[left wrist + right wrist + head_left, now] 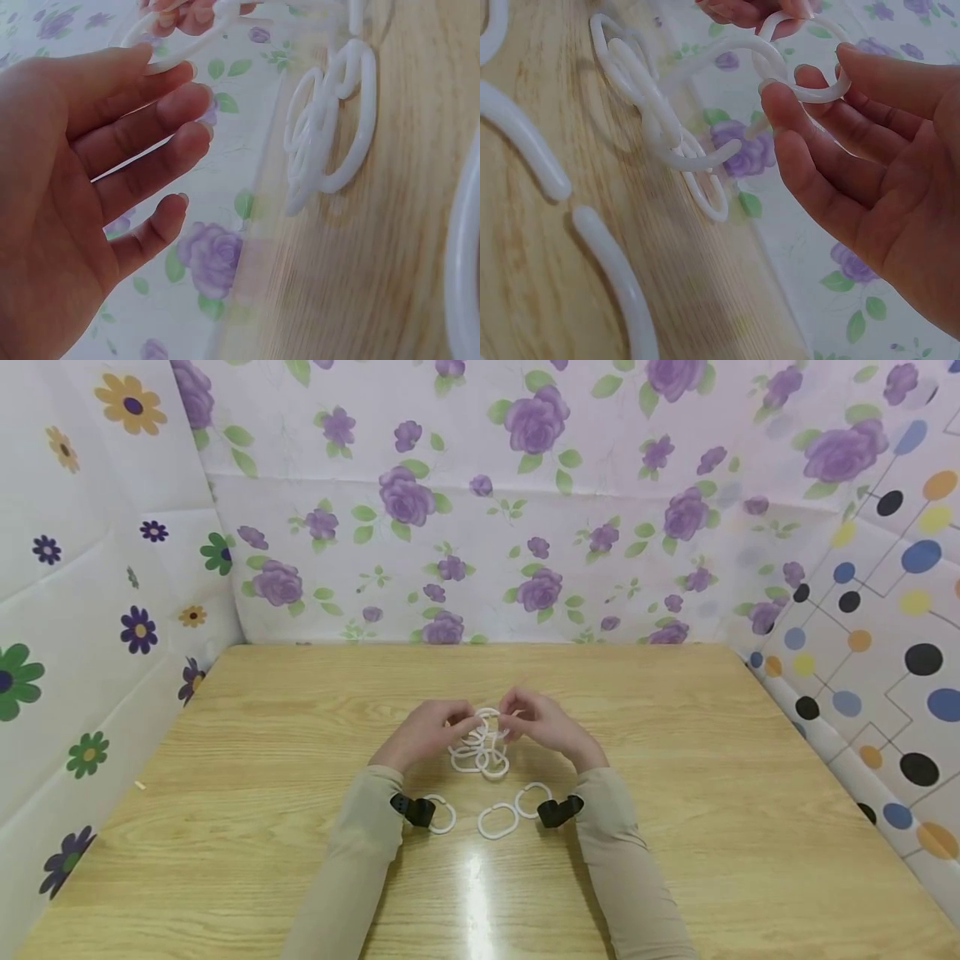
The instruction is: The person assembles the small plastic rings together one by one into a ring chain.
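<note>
Over the middle of the table, my left hand (427, 731) and right hand (551, 727) meet at a white plastic link (829, 96), an oval ring. In the left wrist view, the thumb and forefinger of my left hand pinch the link; its other fingers are spread and slightly bent. My right thumb and fingers pinch the link's near side in the right wrist view. Another open-ended white link (705, 56) hooks through it. Below, several joined white links (467, 769) lie in a loose bunch on the table.
Three separate white links lie between the forearms: one link (453, 817) by the left wrist camera, an oval link (495, 837) in the middle, one link (534, 785) by the right. Flowered cloth (337, 568) stands behind the wooden table (262, 777), with patterned cloth on both sides.
</note>
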Action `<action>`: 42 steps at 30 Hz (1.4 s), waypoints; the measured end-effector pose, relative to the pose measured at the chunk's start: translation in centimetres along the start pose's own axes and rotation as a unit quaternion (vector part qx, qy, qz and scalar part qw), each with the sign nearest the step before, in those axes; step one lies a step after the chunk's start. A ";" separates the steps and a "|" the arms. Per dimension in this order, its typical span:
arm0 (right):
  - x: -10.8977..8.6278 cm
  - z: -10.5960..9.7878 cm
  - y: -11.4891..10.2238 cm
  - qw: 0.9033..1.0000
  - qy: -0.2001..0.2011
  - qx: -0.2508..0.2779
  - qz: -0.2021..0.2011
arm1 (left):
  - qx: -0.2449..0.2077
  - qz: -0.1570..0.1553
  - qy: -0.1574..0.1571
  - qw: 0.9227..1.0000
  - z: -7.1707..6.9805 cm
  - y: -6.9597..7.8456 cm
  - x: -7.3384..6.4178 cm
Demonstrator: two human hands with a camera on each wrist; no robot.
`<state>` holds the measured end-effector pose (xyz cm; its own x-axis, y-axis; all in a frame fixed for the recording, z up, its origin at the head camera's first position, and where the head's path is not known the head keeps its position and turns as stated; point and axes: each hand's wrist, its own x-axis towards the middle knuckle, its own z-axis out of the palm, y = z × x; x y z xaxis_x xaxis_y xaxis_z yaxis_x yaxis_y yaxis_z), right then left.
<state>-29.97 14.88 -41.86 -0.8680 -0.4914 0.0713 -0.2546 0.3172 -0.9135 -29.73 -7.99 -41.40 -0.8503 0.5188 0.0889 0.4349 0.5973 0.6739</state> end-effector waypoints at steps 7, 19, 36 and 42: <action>0.1 -0.1 0.0 1.000 -0.001 -0.016 -0.010 | 0.017 0.001 0.014 1.000 -0.3 0.0 0.1; -0.2 0.3 -1.1 0.995 0.070 -0.050 -0.048 | 0.031 -0.007 0.056 0.998 -0.1 -0.1 -0.1; 0.8 4.5 -2.5 0.954 -0.223 -0.170 -0.104 | 0.028 0.018 0.066 0.997 -0.6 -0.6 -0.2; 0.9 6.0 -2.5 0.948 -0.245 -0.188 -0.074 | 0.024 0.011 0.057 0.998 -0.8 -0.7 -0.4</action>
<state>-27.60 8.79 -41.95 -0.5315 -0.8422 -0.0907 -0.5729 0.4363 -0.6938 -29.92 -9.13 -41.30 -0.8671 0.4610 0.1886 0.4657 0.6160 0.6353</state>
